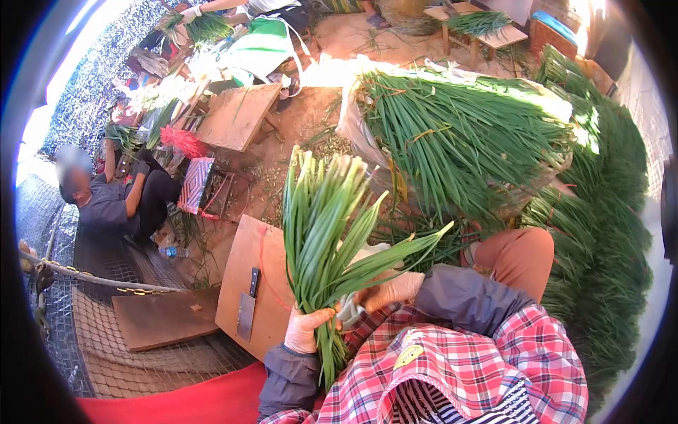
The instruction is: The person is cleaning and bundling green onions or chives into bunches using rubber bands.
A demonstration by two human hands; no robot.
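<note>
- Left hand, lower centre of the frame: fingers wrapped around the garlic-chive bunch, gripping it below its middle.
- Bunch stands roughly upright mid-frame, fanned wide at the top, pale ends up; a few blades stick out right.
- Right hand, just right of the bunch: fingers bent, near the left hand. Something greyish at the fingertips, can't tell what; can't tell if they grip or only touch.
- Knife lies flat on the bench, left of the bunch, nobody holding it.
- Big chive heap on plastic sheeting, upper right; more chives down the right edge.
- Co-worker sits at far left, well apart.
- Risk: blades could slip out, likely if the left grip loosens while the top is splayed.
- Risk: squeezing too hard might bruise or snap the stems.
- Risk: stray blades may snag on the right sleeve.
- Risk: reaching carelessly across the bench could nick fingers on the knife.
</note>
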